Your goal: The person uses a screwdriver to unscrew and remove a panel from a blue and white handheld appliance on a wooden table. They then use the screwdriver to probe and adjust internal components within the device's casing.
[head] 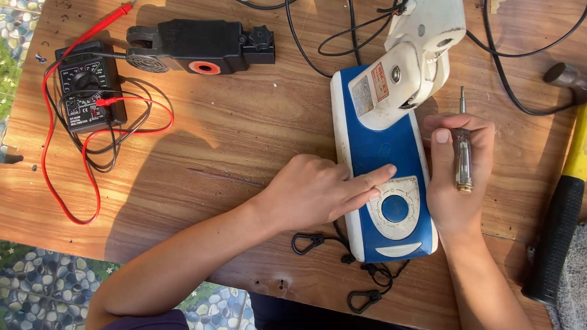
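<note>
Left hand [315,190] palm-down, fingers [373,178] extended together, pressing blue-white fan base [373,146] lying on counter [244,140]. Right hand [455,168] at base's right edge, fingers curled, pinching tester screwdriver [463,150], tip pointing away. Multimeter [88,85] far left.

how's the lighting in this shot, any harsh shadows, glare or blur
Head view: hard sunlight from the upper side, sharp focus throughout; the left hand and its forearm throw a dark shadow across the brown wooden table; the white plastic housing on the blue-and-white fan base is nearly blown out; no motion blur.
</note>
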